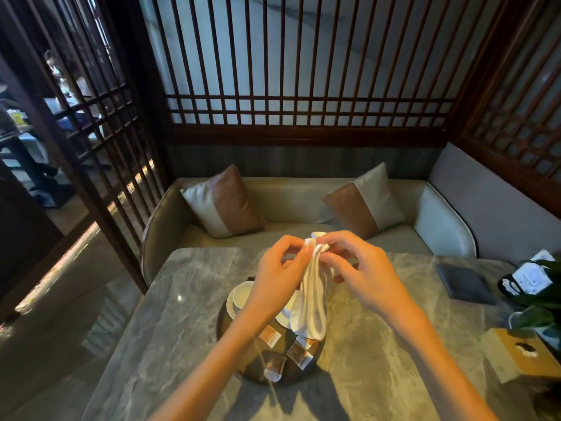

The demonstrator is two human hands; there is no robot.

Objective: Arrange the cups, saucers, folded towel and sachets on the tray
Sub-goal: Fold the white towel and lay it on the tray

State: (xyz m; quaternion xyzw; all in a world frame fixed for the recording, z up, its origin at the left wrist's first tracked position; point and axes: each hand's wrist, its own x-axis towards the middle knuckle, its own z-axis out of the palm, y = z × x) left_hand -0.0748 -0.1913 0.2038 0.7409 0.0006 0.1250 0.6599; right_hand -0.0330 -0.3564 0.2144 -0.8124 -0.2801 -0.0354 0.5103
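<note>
Both hands hold the towel up above the tray. The left hand and the right hand each pinch its bunched top edge between thumb and fingertips, close together, so the white cloth hangs in a long loose loop whose lower end dangles over the middle of the tray. It is not yet a neat fold.

The tray is round and dark and sits on the marble desk. At the tray's far left a white cup stands on its saucer. More white crockery shows just behind the hanging cloth, too hidden to make out. Brown and white sachets lie scattered on the tray's near side.

The step in hand looks like shaping the towel. To do it well, I would draw the two pinches apart to pull the top edge straight, let the cloth hang flat, then lay it down in even halves on a bare part of the tray. The hanging end should be kept clear of the cup, since a swing could nudge it, and off the sachets, which it could drag out of place.
</note>
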